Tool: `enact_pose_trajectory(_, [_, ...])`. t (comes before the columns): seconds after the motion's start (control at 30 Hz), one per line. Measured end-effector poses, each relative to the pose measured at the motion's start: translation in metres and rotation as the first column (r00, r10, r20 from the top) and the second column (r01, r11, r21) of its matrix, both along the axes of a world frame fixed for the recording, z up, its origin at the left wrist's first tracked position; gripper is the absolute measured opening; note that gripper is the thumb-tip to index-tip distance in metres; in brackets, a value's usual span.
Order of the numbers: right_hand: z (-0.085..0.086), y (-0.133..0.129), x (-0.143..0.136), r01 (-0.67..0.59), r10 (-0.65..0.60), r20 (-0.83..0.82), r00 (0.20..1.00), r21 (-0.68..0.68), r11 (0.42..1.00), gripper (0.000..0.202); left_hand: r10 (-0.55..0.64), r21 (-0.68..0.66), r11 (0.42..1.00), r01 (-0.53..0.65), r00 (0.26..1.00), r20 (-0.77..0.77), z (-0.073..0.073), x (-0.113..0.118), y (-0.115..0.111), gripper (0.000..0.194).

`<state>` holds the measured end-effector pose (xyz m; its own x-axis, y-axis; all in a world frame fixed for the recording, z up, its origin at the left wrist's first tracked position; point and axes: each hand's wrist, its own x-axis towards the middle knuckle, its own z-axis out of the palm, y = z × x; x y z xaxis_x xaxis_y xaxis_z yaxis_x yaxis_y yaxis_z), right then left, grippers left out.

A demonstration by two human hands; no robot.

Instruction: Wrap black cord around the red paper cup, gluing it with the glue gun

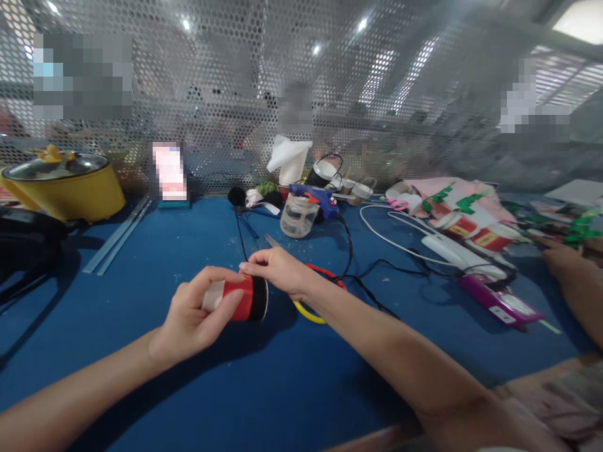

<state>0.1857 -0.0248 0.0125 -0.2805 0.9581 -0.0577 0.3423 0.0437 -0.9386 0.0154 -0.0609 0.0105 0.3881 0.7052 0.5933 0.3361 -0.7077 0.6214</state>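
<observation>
My left hand is wrapped around a small paper cup with a red wrap and a black band, tipped on its side with the black end to the right. Just above that band, my right hand pinches its thumb and fingers together. A thin black cord runs from the back of the table to these fingertips and appears to be held there. Under the right wrist lie red and yellow loops, seemingly scissor handles; a metal tip shows beyond the hand.
A blue glue gun rests on a clear jar. Glue sticks, a yellow pot and a phone stand left. Right are a power strip, a purple device, red cups and another person's hand.
</observation>
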Motion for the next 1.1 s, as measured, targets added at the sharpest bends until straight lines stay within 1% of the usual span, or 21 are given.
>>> enact_pose_trajectory(0.13, [0.000, -0.001, -0.001, 0.001, -0.001, 0.007, 1.000, 0.006, 1.000, 0.026, 0.009, 0.017, 1.000, -0.009, 1.000, 0.005, 0.001, 0.000, 0.000, 0.013])
enact_pose_trajectory(0.23, [-0.003, 0.000, -0.002, -0.012, 0.011, 0.041, 0.999, 0.034, 0.999, 0.027, 0.015, 0.014, 1.000, -0.015, 1.000, 0.001, 0.002, 0.000, 0.000, 0.013])
enact_pose_trajectory(0.33, [-0.005, 0.004, 0.000, -0.021, 0.005, 0.129, 0.992, 0.125, 0.992, 0.029, 0.015, -0.008, 1.000, -0.015, 1.000, 0.005, 0.004, 0.000, -0.001, 0.013])
enact_pose_trajectory(0.37, [-0.004, 0.006, 0.002, -0.006, -0.027, 0.177, 0.984, 0.181, 0.983, 0.031, 0.021, -0.019, 1.000, -0.021, 1.000, 0.009, 0.005, 0.000, 0.000, 0.014])
enact_pose_trajectory(0.43, [0.001, 0.008, 0.006, 0.048, -0.129, 0.263, 0.956, 0.294, 0.955, 0.033, 0.050, -0.031, 0.998, -0.050, 0.999, 0.019, 0.007, 0.000, 0.001, 0.015])
enact_pose_trajectory(0.47, [0.006, 0.007, 0.009, 0.079, -0.172, 0.279, 0.945, 0.316, 0.946, 0.035, 0.067, -0.028, 0.997, -0.066, 0.998, 0.021, 0.007, 0.000, 0.002, 0.015])
enact_pose_trajectory(0.5, [0.011, 0.006, 0.011, 0.105, -0.191, 0.270, 0.944, 0.302, 0.948, 0.037, 0.081, -0.021, 0.997, -0.080, 0.997, 0.018, 0.008, 0.000, 0.004, 0.016])
enact_pose_trajectory(0.53, [0.016, 0.003, 0.013, 0.117, -0.178, 0.236, 0.955, 0.251, 0.961, 0.040, 0.090, -0.010, 0.996, -0.090, 0.996, 0.010, 0.008, 0.000, 0.005, 0.016])
enact_pose_trajectory(0.57, [0.020, -0.001, 0.014, 0.100, -0.132, 0.185, 0.974, 0.173, 0.980, 0.044, 0.093, 0.004, 0.996, -0.093, 0.996, -0.001, 0.008, 0.000, 0.006, 0.016])
enact_pose_trajectory(0.63, [0.026, -0.012, 0.015, 0.008, -0.009, 0.052, 0.999, 0.022, 1.000, 0.047, 0.085, 0.041, 0.996, -0.084, 0.996, -0.028, 0.007, -0.001, 0.008, 0.018])
enact_pose_trajectory(0.67, [0.026, -0.017, 0.014, -0.032, 0.032, -0.013, 0.999, -0.023, 0.999, 0.044, 0.075, 0.055, 0.996, -0.073, 0.996, -0.044, 0.007, -0.001, 0.009, 0.019])
enact_pose_trajectory(0.7, [0.025, -0.022, 0.012, -0.050, 0.046, -0.075, 0.996, -0.052, 0.997, 0.040, 0.061, 0.062, 0.996, -0.057, 0.996, -0.060, 0.006, -0.001, 0.010, 0.021])
enact_pose_trajectory(0.77, [0.019, -0.030, 0.009, -0.021, 0.007, -0.189, 0.982, -0.074, 0.997, 0.030, 0.038, 0.041, 0.999, -0.035, 0.996, -0.081, 0.005, -0.001, 0.011, 0.024])
enact_pose_trajectory(0.83, [0.013, -0.035, 0.008, 0.034, -0.046, -0.248, 0.968, -0.052, 0.998, 0.025, 0.024, -0.062, 0.998, -0.028, 0.998, -0.061, 0.006, 0.000, 0.013, 0.031])
enact_pose_trajectory(0.9, [0.008, -0.038, 0.008, 0.041, -0.034, -0.211, 0.977, 0.030, 0.999, 0.023, 0.011, -0.238, 0.971, -0.006, 1.000, 0.019, 0.008, 0.001, 0.016, 0.039])
enact_pose_trajectory(0.93, [0.007, -0.039, 0.008, 0.034, -0.020, -0.159, 0.987, 0.086, 0.996, 0.022, 0.003, -0.336, 0.941, 0.023, 0.997, 0.076, 0.009, 0.002, 0.018, 0.041])
enact_pose_trajectory(1.0, [0.007, -0.042, 0.007, 0.000, 0.004, -0.018, 1.000, 0.220, 0.976, 0.021, -0.006, -0.517, 0.849, 0.108, 0.981, 0.195, 0.011, 0.003, 0.020, 0.041])
enact_pose_trajectory(1.07, [0.008, -0.045, 0.006, -0.046, 0.013, 0.102, 0.995, 0.330, 0.943, 0.021, -0.003, -0.637, 0.747, 0.191, 0.959, 0.284, 0.012, 0.004, 0.023, 0.037])
enact_pose_trajectory(1.1, [0.008, -0.046, 0.005, -0.064, 0.013, 0.142, 0.990, 0.362, 0.930, 0.021, 0.001, -0.666, 0.714, 0.217, 0.950, 0.311, 0.012, 0.005, 0.023, 0.034])
